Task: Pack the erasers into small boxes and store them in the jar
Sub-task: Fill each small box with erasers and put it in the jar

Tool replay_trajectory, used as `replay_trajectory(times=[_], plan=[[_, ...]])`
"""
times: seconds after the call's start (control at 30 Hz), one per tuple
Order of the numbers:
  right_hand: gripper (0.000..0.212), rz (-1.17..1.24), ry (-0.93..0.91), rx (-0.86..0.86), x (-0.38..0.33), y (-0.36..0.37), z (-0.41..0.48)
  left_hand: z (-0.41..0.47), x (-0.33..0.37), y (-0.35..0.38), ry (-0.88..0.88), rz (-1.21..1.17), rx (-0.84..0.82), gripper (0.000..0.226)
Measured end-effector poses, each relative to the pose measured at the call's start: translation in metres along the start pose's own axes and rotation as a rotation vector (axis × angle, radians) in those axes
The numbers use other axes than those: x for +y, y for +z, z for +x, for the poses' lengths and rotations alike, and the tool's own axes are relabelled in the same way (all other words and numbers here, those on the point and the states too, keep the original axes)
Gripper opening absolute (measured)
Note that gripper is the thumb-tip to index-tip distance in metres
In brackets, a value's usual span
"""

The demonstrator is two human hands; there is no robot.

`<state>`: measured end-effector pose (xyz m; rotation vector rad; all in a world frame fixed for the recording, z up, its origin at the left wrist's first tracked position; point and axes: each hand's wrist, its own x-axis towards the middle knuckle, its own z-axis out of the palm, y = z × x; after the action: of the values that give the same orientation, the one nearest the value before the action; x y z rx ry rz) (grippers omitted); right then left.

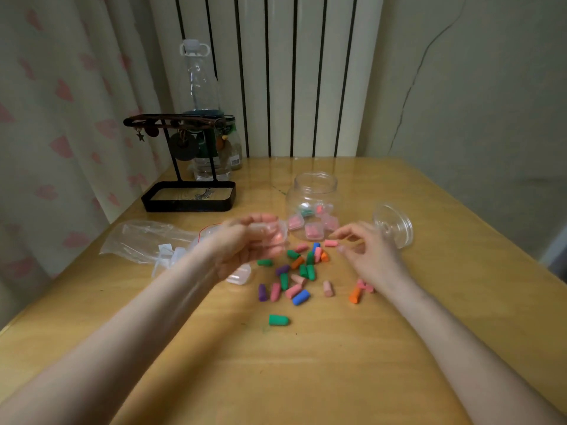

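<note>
Head view: left hand (242,246) curls round a small clear box (271,236). Right hand (368,253), fingers loosely bent, meets a pink eraser (331,243); whether it grips, I cannot tell. Loose erasers (300,297) lie mid-table, with the jar (313,191) behind them. Best to hold the box level.

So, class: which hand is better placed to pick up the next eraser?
The right hand: its fingers are at a pink eraser, while the left hand holds a small box.

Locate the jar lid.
Head view: the clear lid lies on the table, right of the open jar, just beyond the right hand.
</note>
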<state>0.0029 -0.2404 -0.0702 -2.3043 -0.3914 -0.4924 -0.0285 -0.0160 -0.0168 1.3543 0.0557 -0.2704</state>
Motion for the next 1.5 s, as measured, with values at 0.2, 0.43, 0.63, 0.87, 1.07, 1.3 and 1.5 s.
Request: replay_trajectory(times=[0.2,0.43,0.63,0.87,1.07,1.3,1.5], plan=[[0.044,-0.22,-0.12,-0.291,0.004,0.021,-0.003,0.064,0.058,0.035,0.463,0.345,0.255,0.026],[0.032,-0.12,-0.042,-0.215,0.007,0.024,-0.007,0.133,0.048,0.062,0.582,1.012,0.336,0.019],[0.021,-0.119,-0.057,-0.187,0.009,0.024,-0.005,0.101,0.044,0.027,0.665,1.053,0.414,0.021],[0.023,-0.167,-0.075,-0.179,0.004,0.023,-0.005,0.019,0.016,-0.063,0.132,1.457,0.462,0.02],[0.018,-0.116,-0.043,-0.167,0.002,0.023,-0.005,-0.006,-0.021,-0.038,0.147,1.632,0.415,0.049],[0.017,0.001,0.006,-0.137,0.005,0.027,-0.004,-0.001,-0.042,-0.028,0.176,1.838,0.44,0.048],[0.028,-0.059,-0.122,-0.098,-0.006,0.024,0.009,-0.005,-0.042,-0.03,0.248,1.685,0.43,0.044]])
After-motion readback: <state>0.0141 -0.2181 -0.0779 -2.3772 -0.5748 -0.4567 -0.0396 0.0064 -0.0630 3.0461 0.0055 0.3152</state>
